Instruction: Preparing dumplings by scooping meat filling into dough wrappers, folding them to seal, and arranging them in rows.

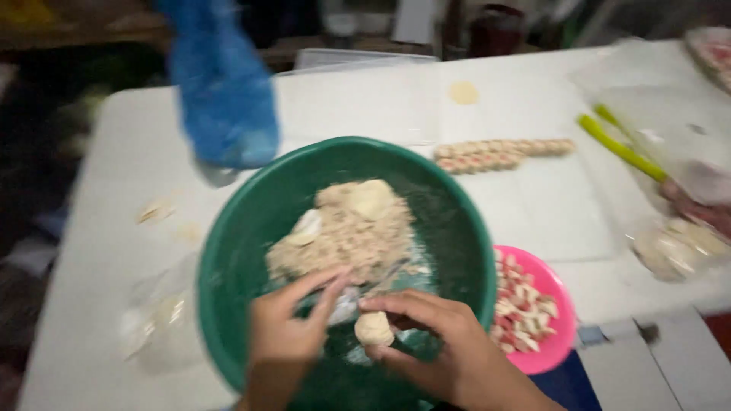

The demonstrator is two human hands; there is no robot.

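- At the far left of the white worktop (114, 251) lies a crumpled clear plastic bag (156, 320), with pale scraps (156, 209) beyond it; a blue plastic bag (225, 95) hangs blurred above the back edge of the bowl.
- The green bowl (251, 221) sits in the middle; a heap of beige minced filling (343, 228) lies at its centre, well within the rim.
- The left hand (285, 331) reaches into the bowl, fingers loosely curled and touching something pale at the edge of the heap; whether it grips that, I cannot tell.
- The right hand (434, 335) pinches a small pale dumpling-like ball (375, 329) between thumb and fingers, just above the bowl's near side; the shaping step looks in hand, and the next move likely calls for a steady squeeze to close it.
- To the right, a pink bowl (560, 335) holds chopped red-and-white pieces (521, 312); a row of finished pieces (502, 154) lies behind; green sticks (620, 148) lie far right.
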